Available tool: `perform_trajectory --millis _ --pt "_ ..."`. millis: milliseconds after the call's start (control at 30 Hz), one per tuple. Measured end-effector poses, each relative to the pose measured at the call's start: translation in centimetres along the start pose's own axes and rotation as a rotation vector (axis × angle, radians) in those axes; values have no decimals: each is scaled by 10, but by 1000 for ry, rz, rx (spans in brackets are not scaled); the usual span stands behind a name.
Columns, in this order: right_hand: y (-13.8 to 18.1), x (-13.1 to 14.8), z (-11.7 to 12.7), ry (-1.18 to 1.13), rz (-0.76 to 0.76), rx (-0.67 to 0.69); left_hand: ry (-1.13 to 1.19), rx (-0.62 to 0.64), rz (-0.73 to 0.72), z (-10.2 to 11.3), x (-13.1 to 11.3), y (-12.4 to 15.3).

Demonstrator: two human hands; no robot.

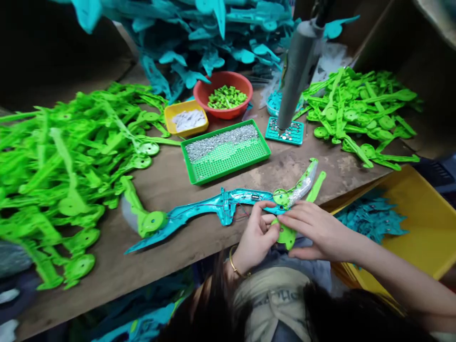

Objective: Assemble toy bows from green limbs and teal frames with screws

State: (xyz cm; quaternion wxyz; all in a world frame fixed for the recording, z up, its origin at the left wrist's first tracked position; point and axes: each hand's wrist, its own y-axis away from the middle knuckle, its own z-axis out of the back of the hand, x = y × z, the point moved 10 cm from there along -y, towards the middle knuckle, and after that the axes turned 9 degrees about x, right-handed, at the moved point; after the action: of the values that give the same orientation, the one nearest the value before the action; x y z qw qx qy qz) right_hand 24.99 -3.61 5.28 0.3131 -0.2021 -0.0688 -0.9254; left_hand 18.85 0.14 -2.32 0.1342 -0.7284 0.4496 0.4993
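On the front of the table lies a toy bow half [199, 206] of teal plastic, its inner side up, with thin wires along it. A green limb with a grey, shiny end piece [302, 187] is at its right end; another green limb [151, 223] is at the left. My left hand [260, 232] is closed, thumb and fingers pinching the round end of a loose green plastic limb piece [286, 236]. My right hand [313, 228] lies across that same piece, fingers and thumb around it, hiding its middle. The piece's narrow tip [317, 186] shows beyond my right fingers.
Green limb pieces are heaped at left [78, 156] and right [359, 111]. Behind the bow stand a green tray of screws [228, 168], a yellow tray [187, 130], a red bowl [223, 113] and a grey hanging tool [297, 71] above a teal tray [285, 140].
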Motion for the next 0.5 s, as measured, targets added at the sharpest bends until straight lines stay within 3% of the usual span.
perform_trajectory --millis 100,233,300,367,500 --pt "-3 -9 5 -7 4 -33 -42 -8 -56 5 -8 0" --pt "8 -59 24 62 -208 -96 -563 -301 -333 32 -44 17" --pt "12 -85 30 101 -299 -99 -916 -402 -500 28 -62 27" --pt "7 -98 24 86 -309 -41 -1221 -420 -583 15 -66 28" --pt "-14 -97 -1 24 -262 91 -1634 -418 -540 -2 -56 16"
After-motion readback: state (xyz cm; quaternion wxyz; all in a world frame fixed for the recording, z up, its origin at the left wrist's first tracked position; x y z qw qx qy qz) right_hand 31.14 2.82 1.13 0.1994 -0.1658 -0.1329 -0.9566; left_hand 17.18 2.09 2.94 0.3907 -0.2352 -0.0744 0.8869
